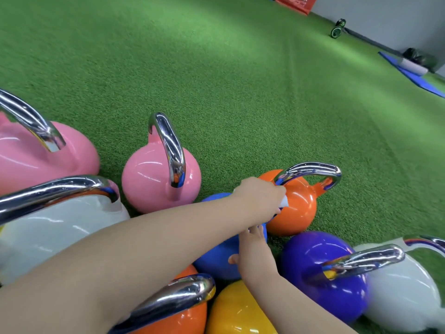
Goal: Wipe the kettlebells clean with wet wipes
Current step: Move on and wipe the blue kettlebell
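Note:
Several glossy kettlebells with chrome handles stand clustered on green turf (216,80). My left hand (258,197) reaches across them and holds a white wet wipe (284,203) against the side of the orange kettlebell (299,209), just below its handle (310,168). My right hand (252,249) rests with straight fingers on the blue kettlebell (214,257), which my left forearm partly hides. A purple kettlebell (313,256) stands right of my right hand and a yellow one (236,309) lies below it.
Two pink kettlebells (149,182) (29,162), two white ones (48,235) (399,288) and a second orange one (190,314) crowd the near side. Open turf stretches beyond. A blue mat (414,78), an ab wheel (337,28) and a red box (295,3) lie by the far wall.

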Action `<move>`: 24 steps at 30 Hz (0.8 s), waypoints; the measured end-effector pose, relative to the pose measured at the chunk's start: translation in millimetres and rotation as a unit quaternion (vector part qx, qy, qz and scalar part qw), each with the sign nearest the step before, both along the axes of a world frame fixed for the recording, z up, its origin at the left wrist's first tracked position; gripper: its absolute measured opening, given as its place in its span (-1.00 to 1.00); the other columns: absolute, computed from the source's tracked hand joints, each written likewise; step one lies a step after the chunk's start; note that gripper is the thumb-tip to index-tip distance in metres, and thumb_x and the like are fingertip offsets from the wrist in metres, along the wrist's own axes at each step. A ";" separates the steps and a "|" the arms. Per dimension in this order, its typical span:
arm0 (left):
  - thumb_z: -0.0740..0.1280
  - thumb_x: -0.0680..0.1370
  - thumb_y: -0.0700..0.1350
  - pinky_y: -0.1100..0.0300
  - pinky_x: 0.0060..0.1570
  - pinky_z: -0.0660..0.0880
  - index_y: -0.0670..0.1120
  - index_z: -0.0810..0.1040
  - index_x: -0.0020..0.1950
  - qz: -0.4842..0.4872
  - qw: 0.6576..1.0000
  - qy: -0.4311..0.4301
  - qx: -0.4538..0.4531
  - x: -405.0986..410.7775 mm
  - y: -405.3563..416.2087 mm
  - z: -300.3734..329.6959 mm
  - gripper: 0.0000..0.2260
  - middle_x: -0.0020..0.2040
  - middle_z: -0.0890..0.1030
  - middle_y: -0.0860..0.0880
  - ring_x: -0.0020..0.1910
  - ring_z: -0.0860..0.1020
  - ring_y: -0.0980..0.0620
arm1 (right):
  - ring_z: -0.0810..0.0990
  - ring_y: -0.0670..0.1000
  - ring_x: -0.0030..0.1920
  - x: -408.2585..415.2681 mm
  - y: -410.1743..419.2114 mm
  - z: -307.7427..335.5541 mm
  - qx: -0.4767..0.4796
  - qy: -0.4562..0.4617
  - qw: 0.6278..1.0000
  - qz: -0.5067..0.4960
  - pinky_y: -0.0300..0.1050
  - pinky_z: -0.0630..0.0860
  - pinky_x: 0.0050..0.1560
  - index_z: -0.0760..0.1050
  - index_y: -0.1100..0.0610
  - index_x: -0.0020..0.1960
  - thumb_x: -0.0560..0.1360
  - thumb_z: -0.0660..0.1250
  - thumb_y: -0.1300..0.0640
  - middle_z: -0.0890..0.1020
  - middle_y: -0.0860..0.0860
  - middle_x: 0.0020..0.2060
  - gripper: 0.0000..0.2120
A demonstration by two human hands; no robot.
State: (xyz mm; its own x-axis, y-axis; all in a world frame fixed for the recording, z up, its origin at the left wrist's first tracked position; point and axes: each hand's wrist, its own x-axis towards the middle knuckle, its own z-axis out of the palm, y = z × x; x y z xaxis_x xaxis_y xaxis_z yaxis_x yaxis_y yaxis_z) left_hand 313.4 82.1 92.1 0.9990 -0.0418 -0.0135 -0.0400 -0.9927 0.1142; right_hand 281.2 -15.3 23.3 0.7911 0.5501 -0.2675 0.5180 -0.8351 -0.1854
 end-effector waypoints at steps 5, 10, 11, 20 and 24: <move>0.13 0.55 -0.26 0.14 -0.43 0.22 -0.09 0.35 0.27 -0.080 0.990 -0.091 0.073 -10.7 2.2 -4.5 -0.70 0.04 0.42 -0.16 -0.07 0.53 -0.15 | 0.24 0.05 0.43 -5.9 1.7 11.0 -0.030 0.028 0.999 -0.003 -0.13 0.18 0.44 0.03 0.08 0.50 0.51 0.31 0.05 0.14 0.07 0.48 -0.32; 0.24 0.53 -0.07 0.10 -0.35 0.36 0.04 0.23 0.45 -0.027 0.982 -0.184 0.024 -45.5 30.1 -29.9 -0.51 0.01 0.49 -0.09 -0.13 0.57 -0.13 | 0.07 0.12 0.50 0.4 0.8 5.0 -0.021 0.034 0.999 0.018 -0.15 0.14 0.44 -0.03 0.10 0.52 0.48 0.36 0.10 -0.03 0.12 0.52 -0.22; 0.24 0.55 0.00 0.07 -0.21 0.41 0.04 0.22 0.45 0.001 0.983 -0.176 -0.045 -52.6 37.2 -35.4 -0.53 0.07 0.50 -0.07 -0.03 0.56 -0.12 | 0.01 0.15 0.51 0.1 0.6 2.7 -0.042 0.030 0.998 0.018 -0.11 0.12 0.46 -0.11 0.08 0.53 0.47 0.37 0.07 -0.10 0.13 0.53 -0.17; 0.36 0.34 0.23 0.12 -0.09 0.49 -0.02 0.37 0.04 0.113 0.847 -0.120 -0.506 -88.7 59.4 -104.3 -0.56 -0.17 0.54 0.02 -0.20 0.51 0.09 | -0.07 0.18 0.52 2.9 2.9 4.4 -0.081 0.035 0.995 0.040 -0.07 0.09 0.48 -0.25 0.05 0.53 0.49 0.35 0.04 -0.18 0.13 0.52 -0.10; 0.22 0.37 0.39 0.47 0.08 0.30 0.00 0.33 0.11 0.097 0.849 -0.154 -0.496 -99.5 59.0 -120.7 -0.45 -0.03 0.38 0.16 -0.03 0.37 0.25 | -0.09 0.18 0.52 2.6 3.2 4.2 -0.079 0.043 0.995 0.033 -0.07 0.08 0.48 -0.25 0.04 0.53 0.48 0.36 0.04 -0.19 0.12 0.52 -0.09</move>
